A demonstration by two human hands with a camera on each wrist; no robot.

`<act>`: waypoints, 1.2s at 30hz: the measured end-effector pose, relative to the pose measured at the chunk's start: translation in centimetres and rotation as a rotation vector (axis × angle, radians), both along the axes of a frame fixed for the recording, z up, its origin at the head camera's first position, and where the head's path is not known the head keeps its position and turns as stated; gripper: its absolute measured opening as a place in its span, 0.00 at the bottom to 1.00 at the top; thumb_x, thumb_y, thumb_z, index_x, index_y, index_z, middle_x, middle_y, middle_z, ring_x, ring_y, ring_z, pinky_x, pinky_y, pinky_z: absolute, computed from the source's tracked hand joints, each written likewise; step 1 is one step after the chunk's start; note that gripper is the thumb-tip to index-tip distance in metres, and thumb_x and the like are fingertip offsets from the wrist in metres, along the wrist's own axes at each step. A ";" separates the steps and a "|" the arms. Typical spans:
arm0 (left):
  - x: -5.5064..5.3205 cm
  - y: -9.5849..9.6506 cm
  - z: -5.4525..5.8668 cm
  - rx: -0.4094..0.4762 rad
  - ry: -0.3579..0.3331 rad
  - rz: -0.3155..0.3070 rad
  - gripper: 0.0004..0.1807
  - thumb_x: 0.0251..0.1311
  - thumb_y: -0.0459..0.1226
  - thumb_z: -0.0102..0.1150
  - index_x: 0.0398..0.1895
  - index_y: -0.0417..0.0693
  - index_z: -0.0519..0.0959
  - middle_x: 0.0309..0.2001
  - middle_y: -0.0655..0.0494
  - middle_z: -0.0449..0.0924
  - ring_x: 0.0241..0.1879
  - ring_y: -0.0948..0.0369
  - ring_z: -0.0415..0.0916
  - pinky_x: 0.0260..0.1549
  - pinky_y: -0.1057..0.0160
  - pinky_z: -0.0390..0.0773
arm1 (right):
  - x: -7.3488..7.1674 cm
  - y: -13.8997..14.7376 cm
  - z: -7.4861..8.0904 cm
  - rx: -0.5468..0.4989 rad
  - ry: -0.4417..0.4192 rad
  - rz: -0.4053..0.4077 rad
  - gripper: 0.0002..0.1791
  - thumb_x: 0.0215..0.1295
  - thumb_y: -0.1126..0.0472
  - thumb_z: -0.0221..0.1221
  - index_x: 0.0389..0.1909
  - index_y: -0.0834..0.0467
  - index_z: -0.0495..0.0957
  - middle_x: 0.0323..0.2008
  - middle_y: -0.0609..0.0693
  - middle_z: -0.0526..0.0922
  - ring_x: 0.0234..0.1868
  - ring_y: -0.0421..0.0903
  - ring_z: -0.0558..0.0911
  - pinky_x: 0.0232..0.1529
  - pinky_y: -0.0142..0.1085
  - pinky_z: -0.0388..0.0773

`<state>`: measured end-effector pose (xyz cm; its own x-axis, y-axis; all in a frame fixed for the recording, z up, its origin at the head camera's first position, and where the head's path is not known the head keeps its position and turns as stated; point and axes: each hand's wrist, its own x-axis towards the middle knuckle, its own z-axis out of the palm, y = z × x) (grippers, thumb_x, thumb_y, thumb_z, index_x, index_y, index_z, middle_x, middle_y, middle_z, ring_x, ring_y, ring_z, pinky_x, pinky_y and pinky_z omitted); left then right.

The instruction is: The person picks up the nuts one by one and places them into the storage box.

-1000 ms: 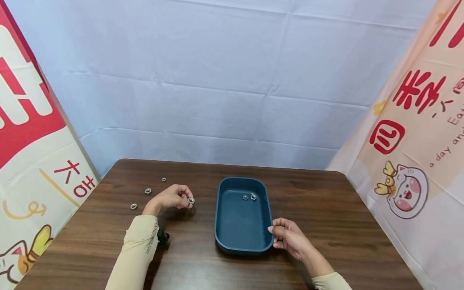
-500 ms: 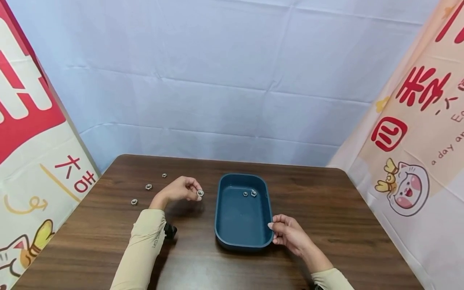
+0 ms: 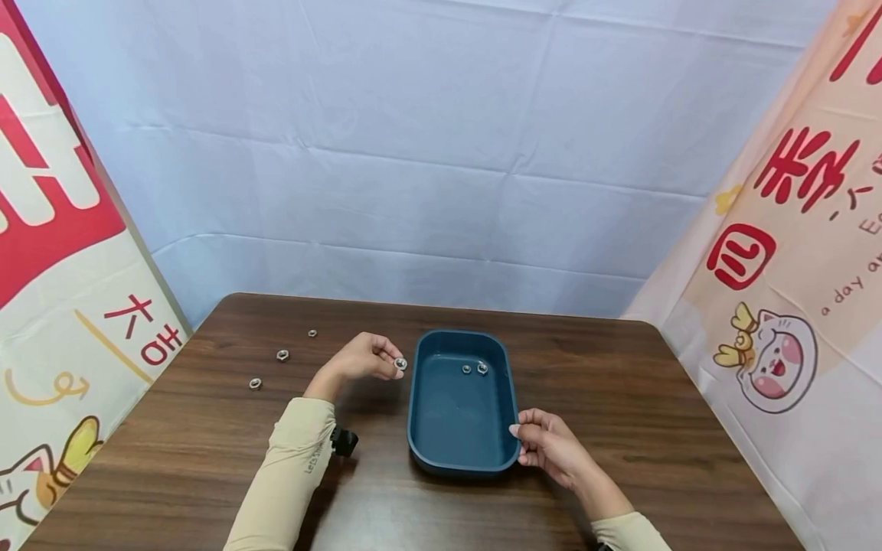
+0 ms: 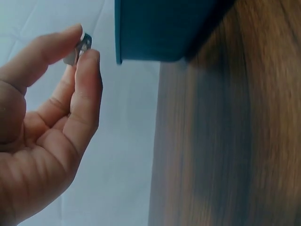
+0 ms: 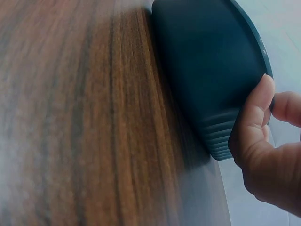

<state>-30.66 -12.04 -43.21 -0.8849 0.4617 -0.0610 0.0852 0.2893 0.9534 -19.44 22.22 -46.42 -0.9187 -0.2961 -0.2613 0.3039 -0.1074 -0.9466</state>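
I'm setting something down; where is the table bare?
Bare: right of the tray, past the right hand to the table edge; also the near strip between sleeves. Crowded: left, with three nuts and the left hand pinching another nut.

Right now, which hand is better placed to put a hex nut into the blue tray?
Probably the left hand: it pinches a hex nut beside the blue tray, while the right hand grips the tray.

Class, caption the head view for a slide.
Left hand pinches a hex nut beside a blue tray that the right hand grips; two nuts lie inside.
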 end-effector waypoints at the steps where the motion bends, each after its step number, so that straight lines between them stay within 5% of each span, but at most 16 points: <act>1: 0.0 0.3 0.0 0.003 -0.005 0.012 0.11 0.46 0.26 0.67 0.35 0.32 0.78 0.26 0.48 0.79 0.28 0.58 0.79 0.38 0.49 0.78 | 0.0 0.0 0.0 0.001 0.000 0.000 0.10 0.62 0.68 0.56 0.38 0.62 0.63 0.25 0.51 0.68 0.19 0.41 0.72 0.23 0.30 0.75; 11: 0.4 2.4 0.1 0.063 -0.020 0.092 0.11 0.46 0.24 0.66 0.34 0.31 0.77 0.27 0.47 0.77 0.27 0.58 0.78 0.36 0.52 0.79 | 0.0 0.0 0.0 0.009 0.018 0.006 0.09 0.61 0.68 0.55 0.37 0.62 0.63 0.25 0.51 0.68 0.20 0.40 0.72 0.23 0.30 0.75; 24: 0.6 4.8 1.0 0.075 -0.027 0.107 0.10 0.48 0.24 0.65 0.33 0.34 0.76 0.27 0.46 0.78 0.28 0.56 0.80 0.33 0.57 0.80 | 0.1 0.0 0.0 0.022 0.021 0.008 0.09 0.62 0.68 0.55 0.36 0.61 0.63 0.25 0.51 0.68 0.20 0.41 0.72 0.24 0.30 0.75; 36: 0.0 6.4 1.5 0.143 -0.097 0.108 0.09 0.50 0.22 0.62 0.34 0.34 0.74 0.30 0.44 0.77 0.29 0.56 0.80 0.41 0.49 0.77 | 0.1 -0.1 0.1 0.015 0.019 0.006 0.08 0.62 0.68 0.54 0.37 0.61 0.63 0.25 0.50 0.68 0.20 0.40 0.72 0.24 0.30 0.75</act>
<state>-30.69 -5.64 -41.72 -0.9231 0.3741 -0.0887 -0.0330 0.1529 0.9877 -19.36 22.12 -46.36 -0.9219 -0.2978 -0.2480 0.2862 -0.0916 -0.9538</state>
